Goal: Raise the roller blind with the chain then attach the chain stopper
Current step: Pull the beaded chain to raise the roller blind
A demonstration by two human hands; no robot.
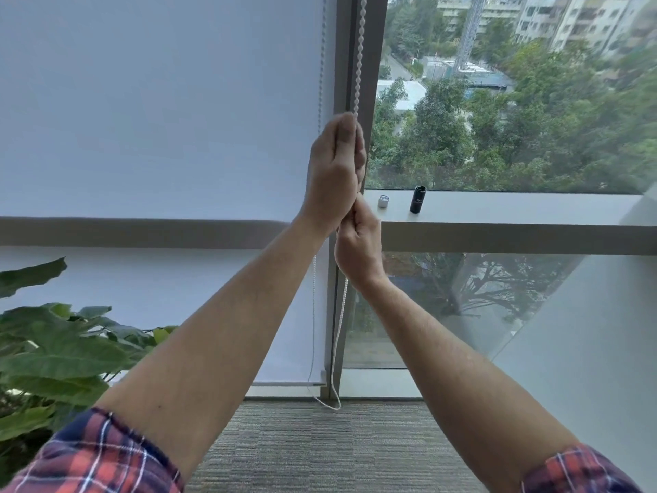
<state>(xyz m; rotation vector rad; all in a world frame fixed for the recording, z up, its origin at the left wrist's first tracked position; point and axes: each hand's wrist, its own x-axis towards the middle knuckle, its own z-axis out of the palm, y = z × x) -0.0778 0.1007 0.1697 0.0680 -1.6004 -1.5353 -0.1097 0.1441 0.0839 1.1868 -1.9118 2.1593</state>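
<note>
Gripping the bead chain [359, 58] with both fists, the person is working at the first step, raising the roller blind [160, 119]. The left hand [336, 172] is closing around the near strand high up, and the right hand [359, 243] is clenching the same strand just below it, the two touching. The chain is running up past the window frame [343, 48] and out of view at the top, while below the hands its loop is hanging down to the carpet [320, 446]. The blind's bottom bar [288, 383] is sitting low, close to the floor, so the raising looks barely begun. On the ledge [515, 208] to the right, a small grey cap [383, 201] and a black cylinder [417, 199] are standing near each other; whether either is the chain stopper cannot be told. The next move probably calls for a steady downward pull, hand over hand, keeping the beads from slipping and the strand straight.
</note>
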